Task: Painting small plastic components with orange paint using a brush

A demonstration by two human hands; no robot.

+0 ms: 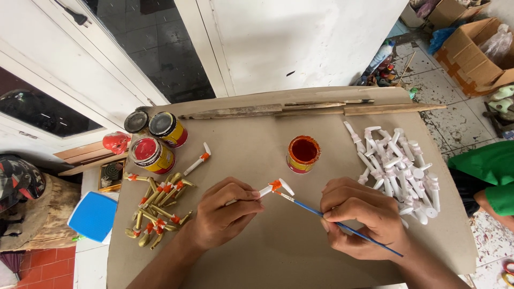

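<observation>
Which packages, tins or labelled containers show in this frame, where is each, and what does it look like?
Open tin: board centre, round, yellow-and-red label, orange paint inside.
Lidded tin: board's left, red lid, yellow label.
Second tin: behind it, dark lid, yellow-red label.
Black-lidded tin: leftmost, round.
Cardboard boxes: floor, top right, brown, open.

Yellow-labelled paint cans (160, 143) (left); cardboard boxes (474, 56).
</observation>
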